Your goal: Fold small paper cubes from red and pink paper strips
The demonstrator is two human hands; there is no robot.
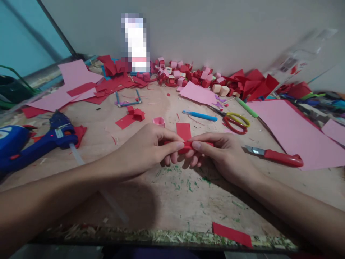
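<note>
Both of my hands meet at the middle of the wooden table (167,194) and pinch one strip of red paper (184,136). My left hand (147,149) grips its left part between thumb and fingers. My right hand (219,153) grips the right part the same way. One flap of the red paper stands up between the thumbs, the rest lies folded along the fingers. A small pink paper cube (159,121) sits just behind my left hand.
A blue glue gun (40,144) lies at the left. A red utility knife (277,157), red-and-yellow scissors (235,122) and a blue pen (199,115) lie to the right and behind. Pink sheets (291,133), red scraps and several small paper cubes (183,73) line the back wall.
</note>
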